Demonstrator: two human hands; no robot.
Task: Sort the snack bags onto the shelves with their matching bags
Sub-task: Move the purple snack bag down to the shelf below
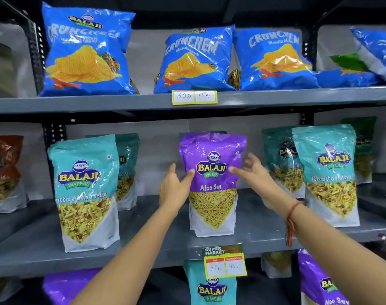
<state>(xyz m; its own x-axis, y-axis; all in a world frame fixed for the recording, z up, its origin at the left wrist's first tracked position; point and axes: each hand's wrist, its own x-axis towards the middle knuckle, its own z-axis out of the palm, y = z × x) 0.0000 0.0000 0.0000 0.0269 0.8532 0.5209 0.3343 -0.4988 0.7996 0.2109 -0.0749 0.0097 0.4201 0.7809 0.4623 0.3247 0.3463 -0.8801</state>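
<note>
Nearest the camera, two bare forearms are extended up toward the grey metal middle shelf (143, 256); a red thread band (291, 213) is worn on the right wrist. The left hand (173, 187) is set against the left side of the purple plastic Aloo Sev pouch (212, 183), fingers spread, with the thumb lying on the front panel. The right hand (254, 170) is held at the pouch's right side with fingers apart; only the fingertips appear to touch the film, so no firm clamp is established. The pouch stands upright near the front edge of the middle shelf, at its centre.

It is flanked by teal Khatta Mitha Mix pouches (86, 192) toward the left and right ends, so it is judged misplaced, and a two-sided hold is being set up to lift it without crushing. Matching purple pouches (321, 280) are seen on the shelf below, the likely destination. Farthest back, blue Crunchem crisp bags (194, 60) are ranged along the top shelf (77, 104).
</note>
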